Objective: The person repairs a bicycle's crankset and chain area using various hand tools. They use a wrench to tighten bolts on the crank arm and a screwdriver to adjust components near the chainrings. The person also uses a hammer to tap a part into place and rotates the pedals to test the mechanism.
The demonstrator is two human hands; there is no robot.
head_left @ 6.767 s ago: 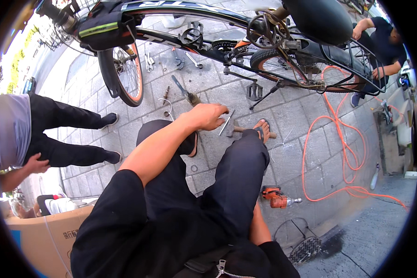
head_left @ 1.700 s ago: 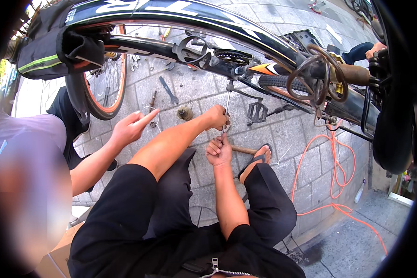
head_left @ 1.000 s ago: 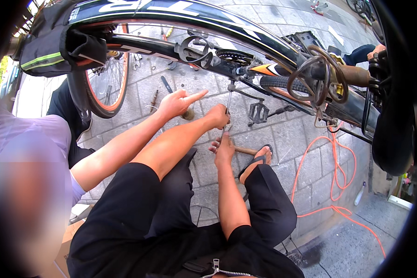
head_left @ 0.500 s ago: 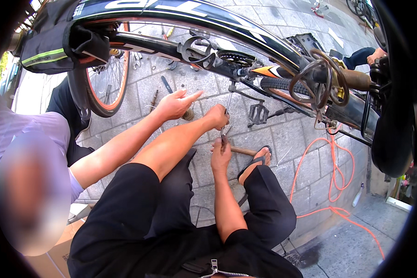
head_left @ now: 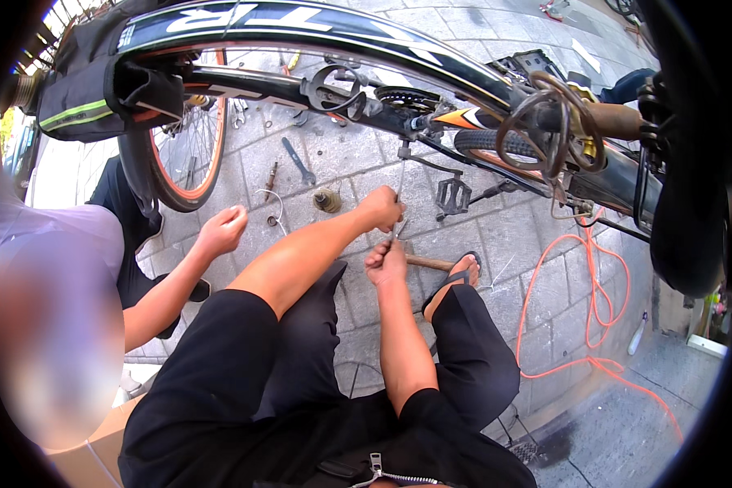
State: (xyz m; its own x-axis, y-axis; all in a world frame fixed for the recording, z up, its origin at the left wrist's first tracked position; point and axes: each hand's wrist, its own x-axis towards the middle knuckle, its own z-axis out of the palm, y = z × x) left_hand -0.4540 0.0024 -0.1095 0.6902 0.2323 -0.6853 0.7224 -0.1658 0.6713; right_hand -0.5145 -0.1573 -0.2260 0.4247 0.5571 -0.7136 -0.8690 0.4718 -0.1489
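Observation:
Fingers wrapped round a slim metal rod (head_left: 401, 177), my left hand (head_left: 378, 210) is closed just below the bicycle's crank area. The rod runs from my hands up to a small metal fitting (head_left: 405, 151) under the black bicycle frame (head_left: 398, 115). Lower down, my right hand (head_left: 386, 262) is closed at the rod's near end; its fingers partly hide what they grip. A wooden handle (head_left: 429, 263) shows just right of that hand, its other end hidden. The black pedal (head_left: 453, 198) hangs to the right of my left hand.
On the paving lie a wrench (head_left: 299, 161), a round greasy metal part (head_left: 327, 200) and a thin rusty rod (head_left: 271, 180). A co-worker's hand (head_left: 223, 232) is at left. An orange cord (head_left: 591, 285) loops at right; a screwdriver (head_left: 638, 333) lies beyond it.
The co-worker's hand has drawn back toward the left, uncovering the wrench and the round greasy part. My hands stay on the rod, the right one turned slightly.

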